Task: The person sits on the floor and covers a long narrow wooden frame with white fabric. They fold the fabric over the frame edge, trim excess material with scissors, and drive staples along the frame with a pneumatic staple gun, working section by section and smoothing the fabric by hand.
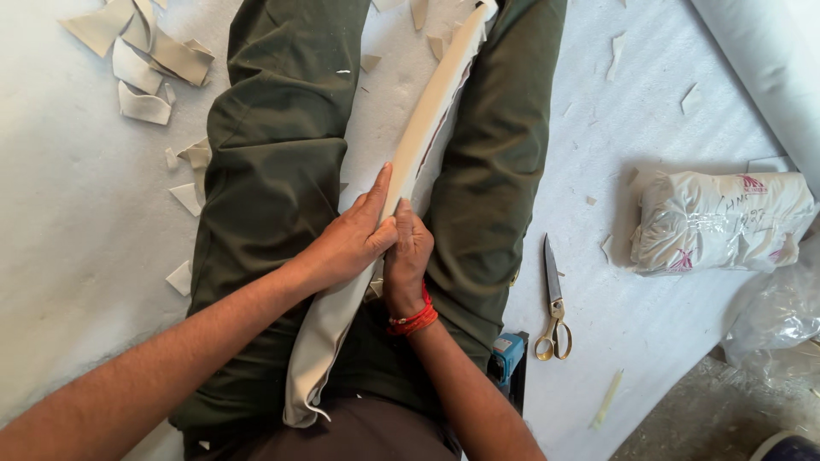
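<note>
Between the person's outstretched legs, clad in dark green trousers [273, 171], a long beige fabric-covered strip [427, 111] ran from the lap out toward the far edge of the view, where its far end was cut off by the frame. The left hand [354, 239] lay flat against the strip's left side, fingers stretched along it and pressed together, thumb over the top. The right hand [408, 256] closed around the strip from the right, just beside and touching the left; its fingertips were hidden behind the fabric, so how tightly it pinched could not be told. A red thread band [414, 320] circled the right wrist. The strip's near end hung loose over the lap, its underside out of sight.

Right of the legs, on the white padded sheet [77, 256], lay scissors [553, 299] with gold handles, well apart from the hands. A blue tool [506, 354] was wedged by the right thigh, mostly hidden. Farther right sat a plastic-wrapped bundle [722, 222], and a white roll [769, 60] was cut off at the corner. Beige offcuts [145, 60] lay scattered at the far left.
</note>
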